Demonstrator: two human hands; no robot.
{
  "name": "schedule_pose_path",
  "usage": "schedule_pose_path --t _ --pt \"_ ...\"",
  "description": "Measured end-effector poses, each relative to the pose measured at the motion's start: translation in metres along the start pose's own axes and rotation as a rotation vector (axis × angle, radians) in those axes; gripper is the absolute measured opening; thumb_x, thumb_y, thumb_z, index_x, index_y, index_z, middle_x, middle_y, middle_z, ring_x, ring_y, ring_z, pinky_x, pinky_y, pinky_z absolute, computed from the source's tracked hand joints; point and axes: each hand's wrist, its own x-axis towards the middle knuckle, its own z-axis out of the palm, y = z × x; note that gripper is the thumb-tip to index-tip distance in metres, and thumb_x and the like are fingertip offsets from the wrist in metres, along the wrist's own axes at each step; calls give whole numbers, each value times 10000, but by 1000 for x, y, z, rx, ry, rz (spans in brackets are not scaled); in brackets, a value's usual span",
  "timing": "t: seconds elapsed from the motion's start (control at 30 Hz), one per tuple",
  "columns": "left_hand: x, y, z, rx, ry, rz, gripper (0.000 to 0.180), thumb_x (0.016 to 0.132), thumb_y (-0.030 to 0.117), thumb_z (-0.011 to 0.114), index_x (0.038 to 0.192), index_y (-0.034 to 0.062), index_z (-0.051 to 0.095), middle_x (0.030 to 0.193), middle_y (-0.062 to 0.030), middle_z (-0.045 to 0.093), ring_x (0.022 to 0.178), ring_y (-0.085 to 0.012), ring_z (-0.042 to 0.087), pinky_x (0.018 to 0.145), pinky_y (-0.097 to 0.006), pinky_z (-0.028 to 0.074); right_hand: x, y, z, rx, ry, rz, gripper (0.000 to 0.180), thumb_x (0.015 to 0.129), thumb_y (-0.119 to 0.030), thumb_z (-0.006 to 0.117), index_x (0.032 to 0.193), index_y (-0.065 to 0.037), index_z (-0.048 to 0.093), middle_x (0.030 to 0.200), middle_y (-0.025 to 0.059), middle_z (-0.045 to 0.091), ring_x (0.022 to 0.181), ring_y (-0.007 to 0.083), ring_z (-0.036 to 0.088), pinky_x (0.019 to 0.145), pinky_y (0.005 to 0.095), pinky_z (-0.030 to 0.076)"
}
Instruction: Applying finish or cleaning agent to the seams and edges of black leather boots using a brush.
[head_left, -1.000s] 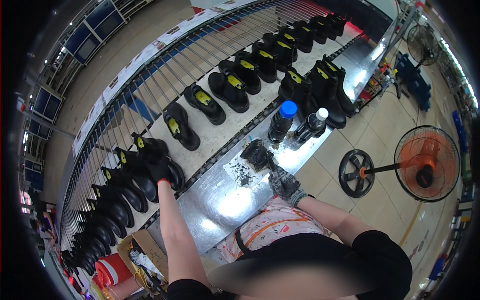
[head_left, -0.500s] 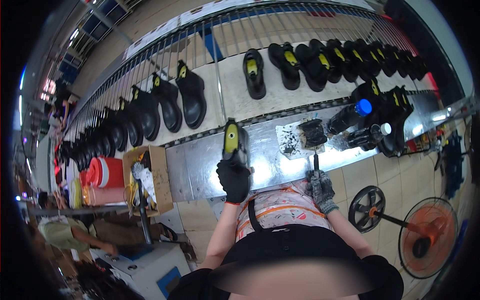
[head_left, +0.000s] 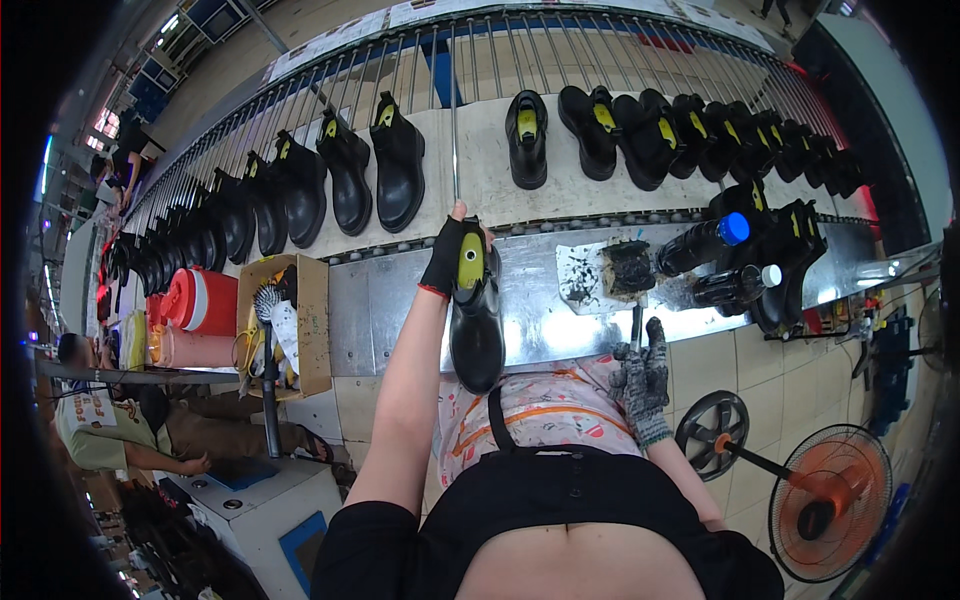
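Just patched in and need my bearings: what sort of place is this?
Most likely a shoe factory line. Black boots stand in a long row on a conveyor, the left hand holds another boot over a metal bench, and the right hand grips a brush.

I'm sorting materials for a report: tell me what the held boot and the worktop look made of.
Black ankle boot with yellow lining in the left hand: smooth, slightly glossy upper, likely leather or synthetic; the soft sheen suggests it. Silvery metal worktop: bare sheet metal, probably steel, given its bright glare and reflections.
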Motion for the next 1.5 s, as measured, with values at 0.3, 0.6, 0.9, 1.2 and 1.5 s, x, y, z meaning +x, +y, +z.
schedule_pose_path --t 0.3,0.6,0.9,1.2,1.5 --pt "-60 63 46 -352 -213 483 718 973 519 199 477 60 442 530 -72 435 821 -214 431 925 -304 291 3 -23 6 218 1 -8 389 933 -95 493 1301 -107 369 829 64 594 512 65 511 415 217 426" --pt "-65 68 54 -207 -451 613 694 956 522 268 481 71 500 536 -57 490 804 -211 442 1002 -351 251 8 -62 -5 229 -292 -9 318 839 -94 581 1153 -70 533 959 91 618 667 79 594 494 206 486" --pt "-66 69 64 -210 -497 554 718 939 547 292 456 58 501 500 -67 489 787 -211 439 1000 -347 238 15 -152 23 -909 -651 -901 482 738 -45 618 1212 -119 567 1172 102 586 1108 304 526 956 400 419" --pt "-64 72 67 -183 -515 550 738 923 579 300 448 52 503 487 -75 491 760 -216 444 1001 -352 240 18 -155 28 -1002 -683 -883 539 749 -91 608 1273 -188 533 1220 108 565 1041 293 562 872 382 473" --pt "-58 69 61 -101 -585 588 765 948 558 194 442 91 526 480 -26 513 808 -205 465 1021 -383 208 26 -176 32 -994 -689 -891 449 749 -155 634 1194 -193 598 1104 103 621 929 282 608 816 376 492"
